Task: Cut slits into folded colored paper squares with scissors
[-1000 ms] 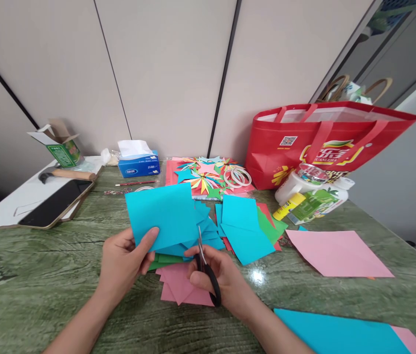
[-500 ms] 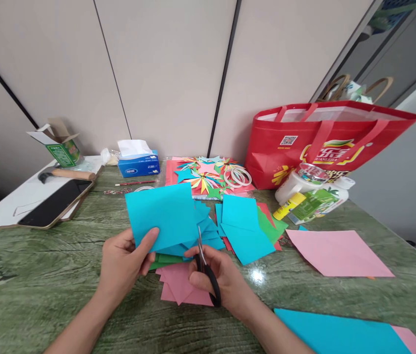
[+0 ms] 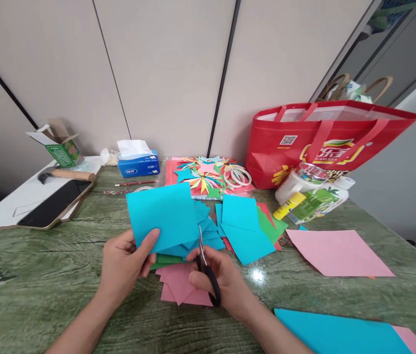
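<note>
A blue paper sheet [image 3: 163, 214] is pinched between the thumb and fingers of my left hand [image 3: 127, 260], held above the table. My right hand [image 3: 219, 275] grips black-handled scissors [image 3: 210, 278], blades pointing up beside the sheet's right edge. Behind and under the sheet lie several blue pieces [image 3: 206, 236], with green paper [image 3: 167, 260] and pink squares [image 3: 182, 287] nearer me. Just right of these, more blue squares [image 3: 247, 228] rest over red and green paper [image 3: 270, 228].
Pink paper [image 3: 341, 253] and a large blue sheet [image 3: 337, 334] lie at the right. Behind stand a red bag [image 3: 274, 142], a glue stick [image 3: 289, 205], a tissue box [image 3: 139, 164] and paper stars [image 3: 206, 179]. A phone [image 3: 56, 202] and hammer [image 3: 71, 174] are left.
Both hands have stayed nearly in place. The blue sheet has shifted very slightly; the scissors are still in my right hand.
</note>
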`<state>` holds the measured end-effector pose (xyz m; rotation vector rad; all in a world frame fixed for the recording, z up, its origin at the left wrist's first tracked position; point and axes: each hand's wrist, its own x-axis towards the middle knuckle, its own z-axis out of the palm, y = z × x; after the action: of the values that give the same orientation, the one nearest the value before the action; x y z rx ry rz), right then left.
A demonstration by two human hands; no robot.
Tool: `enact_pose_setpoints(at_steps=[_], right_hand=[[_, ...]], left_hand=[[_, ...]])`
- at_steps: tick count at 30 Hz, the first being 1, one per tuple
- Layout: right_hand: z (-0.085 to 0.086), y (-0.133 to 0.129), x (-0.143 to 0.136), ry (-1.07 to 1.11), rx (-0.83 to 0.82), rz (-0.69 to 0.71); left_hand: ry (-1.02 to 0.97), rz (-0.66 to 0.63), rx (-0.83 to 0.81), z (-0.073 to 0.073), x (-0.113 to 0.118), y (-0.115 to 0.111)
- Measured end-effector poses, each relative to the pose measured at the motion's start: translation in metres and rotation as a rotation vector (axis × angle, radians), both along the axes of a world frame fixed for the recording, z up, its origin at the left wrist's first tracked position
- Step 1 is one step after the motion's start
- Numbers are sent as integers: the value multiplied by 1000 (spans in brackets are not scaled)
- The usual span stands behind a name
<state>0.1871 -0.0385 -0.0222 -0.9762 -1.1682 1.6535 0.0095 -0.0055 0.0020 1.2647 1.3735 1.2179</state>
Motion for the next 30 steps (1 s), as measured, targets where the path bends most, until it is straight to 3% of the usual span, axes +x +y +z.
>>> enact_pose_setpoints(at_steps=[30], right_hand=[[-5, -1, -3, -41, -11, -59]], left_hand=[[13, -29, -19, 0, 0, -2]])
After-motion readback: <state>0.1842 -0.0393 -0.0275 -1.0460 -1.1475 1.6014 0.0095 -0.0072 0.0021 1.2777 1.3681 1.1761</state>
